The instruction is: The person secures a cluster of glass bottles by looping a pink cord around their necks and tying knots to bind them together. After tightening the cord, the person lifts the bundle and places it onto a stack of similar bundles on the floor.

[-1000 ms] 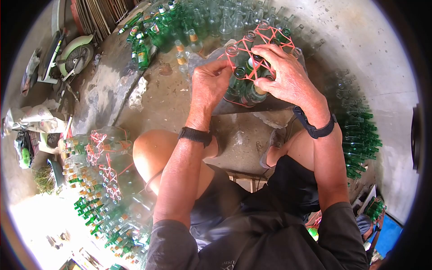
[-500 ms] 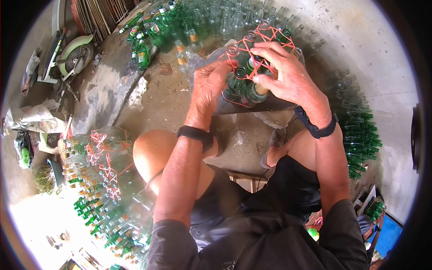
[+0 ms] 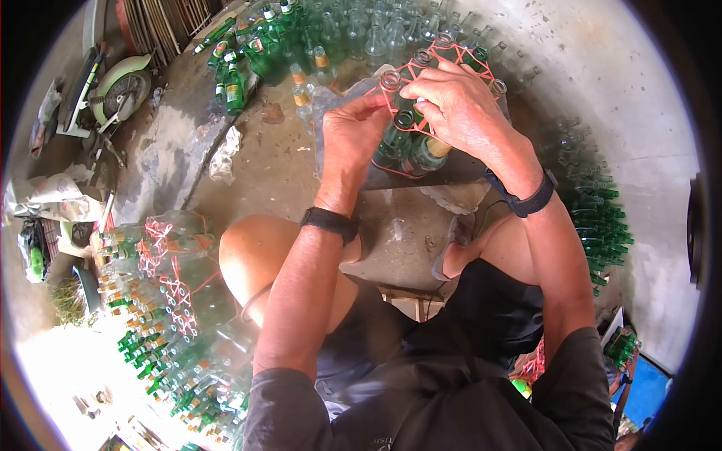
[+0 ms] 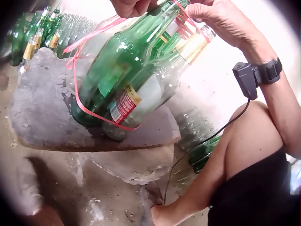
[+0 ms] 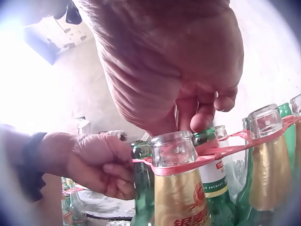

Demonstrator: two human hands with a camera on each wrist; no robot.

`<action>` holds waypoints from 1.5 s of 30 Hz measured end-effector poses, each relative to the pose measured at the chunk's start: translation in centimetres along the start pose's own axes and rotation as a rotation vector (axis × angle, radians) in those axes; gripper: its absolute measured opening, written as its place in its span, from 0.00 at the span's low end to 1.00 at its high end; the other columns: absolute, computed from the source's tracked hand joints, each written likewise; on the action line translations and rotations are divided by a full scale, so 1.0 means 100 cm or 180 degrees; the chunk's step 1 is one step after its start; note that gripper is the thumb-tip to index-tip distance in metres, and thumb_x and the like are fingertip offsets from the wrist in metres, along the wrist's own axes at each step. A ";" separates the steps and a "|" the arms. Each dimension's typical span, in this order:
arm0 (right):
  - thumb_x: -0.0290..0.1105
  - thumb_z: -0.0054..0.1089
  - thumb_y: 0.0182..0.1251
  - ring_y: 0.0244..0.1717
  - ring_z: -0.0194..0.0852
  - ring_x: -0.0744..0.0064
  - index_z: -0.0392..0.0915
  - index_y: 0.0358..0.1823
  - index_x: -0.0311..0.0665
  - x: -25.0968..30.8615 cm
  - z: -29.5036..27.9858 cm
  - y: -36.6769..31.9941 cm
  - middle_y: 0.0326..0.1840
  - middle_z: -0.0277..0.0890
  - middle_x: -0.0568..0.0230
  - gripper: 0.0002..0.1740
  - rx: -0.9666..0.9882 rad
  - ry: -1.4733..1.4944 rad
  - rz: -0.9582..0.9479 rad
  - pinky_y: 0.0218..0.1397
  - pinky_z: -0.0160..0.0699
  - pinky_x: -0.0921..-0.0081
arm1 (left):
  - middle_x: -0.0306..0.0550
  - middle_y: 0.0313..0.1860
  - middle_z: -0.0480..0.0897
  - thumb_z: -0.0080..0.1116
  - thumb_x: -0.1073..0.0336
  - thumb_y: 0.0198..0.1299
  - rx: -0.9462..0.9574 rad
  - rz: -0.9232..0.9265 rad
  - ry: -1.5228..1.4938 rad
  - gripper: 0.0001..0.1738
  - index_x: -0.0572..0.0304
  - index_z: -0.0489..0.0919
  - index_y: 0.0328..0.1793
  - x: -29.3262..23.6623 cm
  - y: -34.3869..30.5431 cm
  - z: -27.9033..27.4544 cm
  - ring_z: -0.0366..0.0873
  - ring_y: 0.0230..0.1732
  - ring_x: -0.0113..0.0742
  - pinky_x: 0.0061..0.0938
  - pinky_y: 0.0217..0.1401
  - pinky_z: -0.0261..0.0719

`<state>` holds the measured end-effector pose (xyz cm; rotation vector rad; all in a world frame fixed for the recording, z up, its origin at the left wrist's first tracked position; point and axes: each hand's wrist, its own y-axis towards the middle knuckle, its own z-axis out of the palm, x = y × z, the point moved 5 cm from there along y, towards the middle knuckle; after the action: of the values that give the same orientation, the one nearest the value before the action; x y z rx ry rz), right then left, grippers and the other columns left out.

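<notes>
A bundle of upright glass bottles (image 3: 396, 140), clear and green, stands on a low stone slab (image 4: 37, 103). Pink plastic cord (image 4: 101, 29) crisscrosses between the necks, and a loop of it rings the bottles low down. At the bundle's left edge my left hand (image 3: 352, 135) pinches a strand of the cord close to a green bottle neck. My right hand (image 3: 470, 109) reaches over the tops with bent fingers, its thumb and forefinger in among the necks. In the right wrist view a clear bottle neck (image 5: 173, 149) hides those fingertips, so I cannot tell what they grip.
Many loose bottles (image 3: 376, 41) stand behind the slab, with more green ones (image 3: 598, 218) along the right wall. Left of my knee are cord-tied bundles (image 3: 169, 259) and rows of bottles. A wheel (image 3: 122, 94) is at the far left. A cable (image 4: 202, 141) hangs from my right wristband.
My right hand has moved left over the necks, with its fingers and thumb closer together. My left hand has stayed at the bundle's left edge. The head view has shifted slightly.
</notes>
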<state>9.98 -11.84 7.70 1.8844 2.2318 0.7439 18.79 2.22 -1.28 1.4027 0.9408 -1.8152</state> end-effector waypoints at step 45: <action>0.35 0.68 0.69 0.52 0.75 0.62 0.90 0.40 0.47 -0.020 0.027 0.014 0.44 0.83 0.73 0.04 0.0462 0.0126 -0.0365 0.65 0.70 0.61 | 0.33 0.27 0.84 0.74 0.68 0.64 0.0159 -0.0392 0.0268 0.09 0.64 0.94 0.48 0.008 0.013 0.001 0.69 0.21 0.18 0.20 0.22 0.62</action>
<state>12.69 -12.82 5.55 1.7974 2.4557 0.6226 19.62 1.35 -2.26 1.4912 1.0520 -1.8939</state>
